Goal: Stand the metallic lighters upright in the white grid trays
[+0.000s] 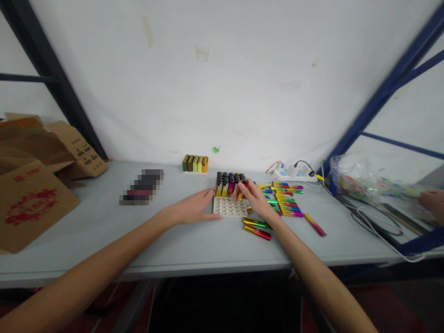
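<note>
A white holed tray lies on the table, its front rows of holes bare. Lighters with black tops stand upright in its back rows. My left hand rests at the tray's left side, fingers stretched out and thumb apart near the front left corner. Over the tray's right part, my right hand is closed on a lighter, partly hidden by the fingers. Shiny multicoloured lighters lie loose to the right, beyond my right wrist. Two more, one a yellow-red lighter, lie in front of the tray.
Another block of upright lighters stands by the wall. A power strip with cables sits at the back right. Cardboard boxes occupy the left end; a blurred dark object lies nearer. Another person's hand shows beyond the blue frame.
</note>
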Available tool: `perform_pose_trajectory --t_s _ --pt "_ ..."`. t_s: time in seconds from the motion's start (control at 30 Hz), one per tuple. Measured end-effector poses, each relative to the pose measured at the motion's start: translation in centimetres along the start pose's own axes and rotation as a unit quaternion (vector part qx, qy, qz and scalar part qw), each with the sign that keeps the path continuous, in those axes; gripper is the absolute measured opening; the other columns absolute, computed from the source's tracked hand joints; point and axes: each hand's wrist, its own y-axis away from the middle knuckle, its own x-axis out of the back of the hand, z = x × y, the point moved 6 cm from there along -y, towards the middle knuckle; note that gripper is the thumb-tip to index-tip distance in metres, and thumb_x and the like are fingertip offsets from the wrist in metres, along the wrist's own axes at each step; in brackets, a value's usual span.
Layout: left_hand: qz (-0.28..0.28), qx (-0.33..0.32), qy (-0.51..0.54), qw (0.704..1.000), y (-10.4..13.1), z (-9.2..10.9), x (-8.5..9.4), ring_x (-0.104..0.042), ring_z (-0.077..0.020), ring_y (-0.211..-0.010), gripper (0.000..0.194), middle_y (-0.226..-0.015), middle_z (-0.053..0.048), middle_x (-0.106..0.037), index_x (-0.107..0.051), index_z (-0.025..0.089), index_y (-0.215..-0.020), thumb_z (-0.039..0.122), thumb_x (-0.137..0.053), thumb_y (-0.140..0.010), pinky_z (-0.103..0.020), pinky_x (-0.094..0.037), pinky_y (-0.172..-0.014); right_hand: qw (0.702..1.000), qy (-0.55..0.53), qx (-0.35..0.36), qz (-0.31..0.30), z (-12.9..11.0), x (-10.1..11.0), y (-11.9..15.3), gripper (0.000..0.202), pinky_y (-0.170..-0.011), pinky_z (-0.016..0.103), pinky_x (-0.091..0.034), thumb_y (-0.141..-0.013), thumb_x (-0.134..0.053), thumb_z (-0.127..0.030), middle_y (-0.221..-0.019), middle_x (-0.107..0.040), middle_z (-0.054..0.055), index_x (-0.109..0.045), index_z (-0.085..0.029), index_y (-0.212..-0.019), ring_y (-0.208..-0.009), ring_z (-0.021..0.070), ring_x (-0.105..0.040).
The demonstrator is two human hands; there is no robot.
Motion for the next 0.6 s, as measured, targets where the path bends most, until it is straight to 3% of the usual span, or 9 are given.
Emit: perform_pose_trajectory --t_s 0.2,0.4,0.6 --pt "0.0 -0.006 0.003 1.0 -0.03 0.0 -0.12 -0.052 -0.033 -0.145 0.077 -0.156 -0.019 -0.052 -0.047 0.017 -0.143 0.071 -0.062 -0.091 -0.04 -0.039 -0.12 0.994 0.051 -0.052 0.081 1.06 0.28 0.58 0.049 -0.058 0.029 -0.044 -0.098 -0.049 -0.074 -0.067 -0.047 -0.003 -0.05 -0.027 -0.086 -0.063 0.0172 -0.048" --pt "0.005 -0.008 0.006 1.0 -0.08 -0.13 -0.19 -0.052 -0.033 -0.145 0.077 -0.155 -0.017 -0.055 -0.046 0.02 -0.144 0.073 -0.061 -0.09 -0.04 -0.038 -0.121 0.979 0.146 -0.03 0.142 0.57 0.62 0.82 0.057 -0.055 0.029 -0.028 -0.096 -0.052 -0.068 -0.058 -0.036 -0.004 -0.036 -0.025 -0.062 -0.059 0.0139 -0.035" --pt "0.006 -0.01 0.009 1.0 -0.14 0.01 -0.18 -0.052 -0.0327 -0.144 0.075 -0.154 -0.017 -0.055 -0.047 0.018 -0.141 0.071 -0.062 -0.09 -0.039 -0.038 -0.121 0.964 0.208 -0.03 0.163 0.82 0.94 0.8 0.045 -0.056 0.03 -0.023 -0.092 -0.049 -0.051 -0.055 -0.035 -0.004 -0.034 -0.025 -0.059 -0.057 0.0136 -0.033"
